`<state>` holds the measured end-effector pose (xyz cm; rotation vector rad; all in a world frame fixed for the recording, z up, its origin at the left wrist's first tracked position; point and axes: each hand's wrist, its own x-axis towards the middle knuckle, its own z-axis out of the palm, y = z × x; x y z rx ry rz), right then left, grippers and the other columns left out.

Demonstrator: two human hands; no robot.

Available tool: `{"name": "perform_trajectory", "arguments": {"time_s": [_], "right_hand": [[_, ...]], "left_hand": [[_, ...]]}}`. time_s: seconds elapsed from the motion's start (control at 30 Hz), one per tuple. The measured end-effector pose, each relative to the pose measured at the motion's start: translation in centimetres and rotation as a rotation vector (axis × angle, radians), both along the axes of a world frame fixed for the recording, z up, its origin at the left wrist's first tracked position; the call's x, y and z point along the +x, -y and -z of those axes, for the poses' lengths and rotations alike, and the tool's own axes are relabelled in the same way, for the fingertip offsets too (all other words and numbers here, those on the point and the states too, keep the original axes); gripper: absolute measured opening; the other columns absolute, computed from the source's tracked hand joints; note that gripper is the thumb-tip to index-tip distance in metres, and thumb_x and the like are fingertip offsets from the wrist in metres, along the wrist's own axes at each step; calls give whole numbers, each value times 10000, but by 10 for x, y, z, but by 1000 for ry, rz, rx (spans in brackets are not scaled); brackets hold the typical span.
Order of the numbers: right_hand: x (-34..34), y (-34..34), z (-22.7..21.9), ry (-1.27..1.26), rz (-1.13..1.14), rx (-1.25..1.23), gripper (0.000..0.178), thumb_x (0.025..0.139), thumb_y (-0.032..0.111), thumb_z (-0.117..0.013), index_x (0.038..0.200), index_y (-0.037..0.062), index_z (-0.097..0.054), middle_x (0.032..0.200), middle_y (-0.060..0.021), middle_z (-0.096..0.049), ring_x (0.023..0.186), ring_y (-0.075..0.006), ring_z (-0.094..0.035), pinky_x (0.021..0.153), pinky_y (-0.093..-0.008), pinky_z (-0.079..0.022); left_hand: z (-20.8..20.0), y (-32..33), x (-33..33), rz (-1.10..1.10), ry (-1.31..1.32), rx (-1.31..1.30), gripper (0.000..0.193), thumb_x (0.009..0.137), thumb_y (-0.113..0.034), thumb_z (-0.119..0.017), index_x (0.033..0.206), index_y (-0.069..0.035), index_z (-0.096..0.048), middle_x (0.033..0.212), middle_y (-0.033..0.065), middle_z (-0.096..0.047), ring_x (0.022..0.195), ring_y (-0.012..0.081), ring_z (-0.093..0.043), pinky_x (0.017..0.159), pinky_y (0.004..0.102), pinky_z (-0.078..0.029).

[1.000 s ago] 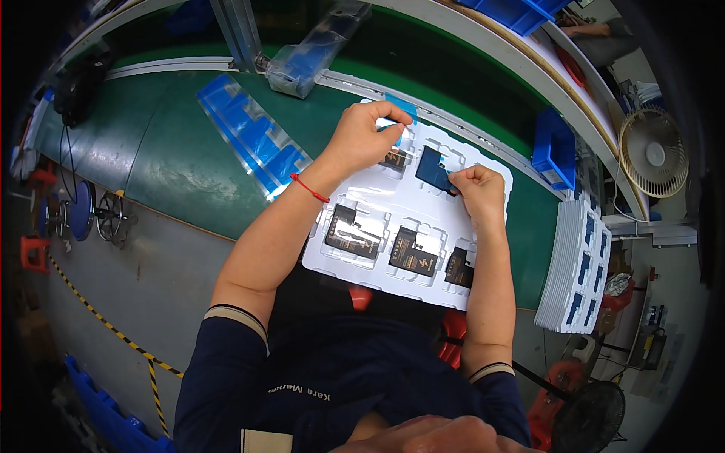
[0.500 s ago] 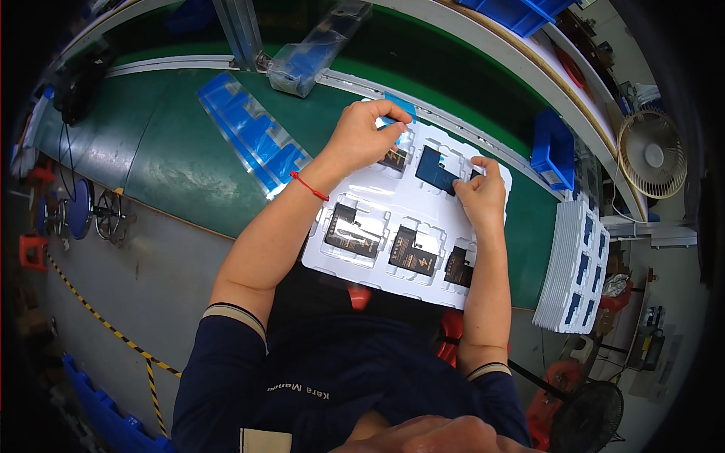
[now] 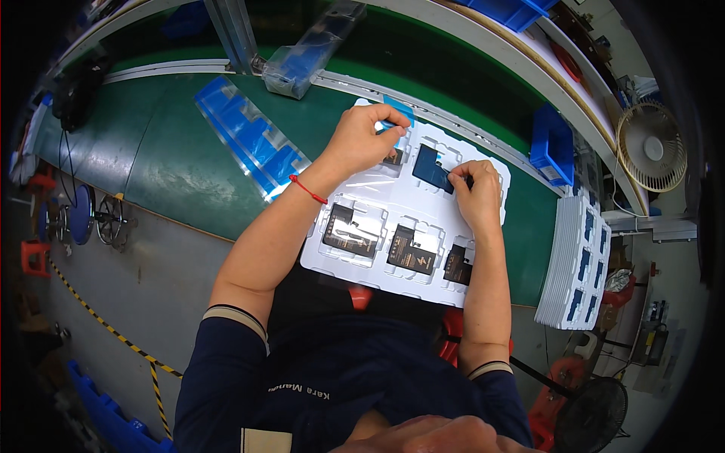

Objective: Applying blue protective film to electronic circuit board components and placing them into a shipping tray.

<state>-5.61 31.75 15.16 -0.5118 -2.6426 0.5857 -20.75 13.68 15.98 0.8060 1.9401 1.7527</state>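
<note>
Left hand (image 3: 366, 137) at blue film (image 3: 398, 107), right hand (image 3: 479, 198) at dark-blue battery (image 3: 431, 167); cannot tell if either clamped. Battery in white tray (image 3: 415, 202): uneven fingertip push could tilt it; film could snag.

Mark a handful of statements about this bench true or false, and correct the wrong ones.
1. The right hand is at the dark blue piece in the white tray. True.
2. A red band circles the right wrist. False: the red band is on the left.
3. A blue-and-clear film sheet lies left of the tray. True.
4. The stacked trays stand left of it too. False: they stand to its right.
5. The left hand is over the tray's far side. True.
</note>
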Motion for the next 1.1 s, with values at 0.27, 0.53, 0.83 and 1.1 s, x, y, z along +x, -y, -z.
{"name": "perform_trajectory", "arguments": {"time_s": [0.27,0.53,0.83,1.1], "right_hand": [[1,13,-3,12,24,27,87,739,51,-691,798,7,-644,693,-110,-614,681,-235,-564,636,-341,-453],[3,15,-6,-16,-35,-4,62,728,16,-679,769,-1,-635,820,-140,-630,714,-282,-570,678,-362,-463],[3,6,-9,-160,-15,-1147,112,867,75,-629,797,24,-559,739,-56,-599,570,-100,-575,534,-223,-488],[-3,-5,-8,-3,144,-999,70,833,33,-639,793,-12,-603,597,-48,-574,378,-54,-411,325,-202,-307]], "left_hand": [[-1,0,1,1,-14,-27,140,828,-85,-627,944,-22,-674,845,83,-684,620,162,-676,558,252,-507],[1,-1,2,-12,-7,-17,135,840,-73,-620,954,-27,-677,766,43,-652,567,96,-602,496,222,-460],[5,-2,0,-2,-19,3,121,859,-68,-618,960,-33,-676,705,0,-616,534,29,-529,476,192,-446],[11,-3,-1,13,-37,-6,125,862,-63,-616,965,-20,-671,790,24,-645,594,37,-553,534,206,-507]]}}
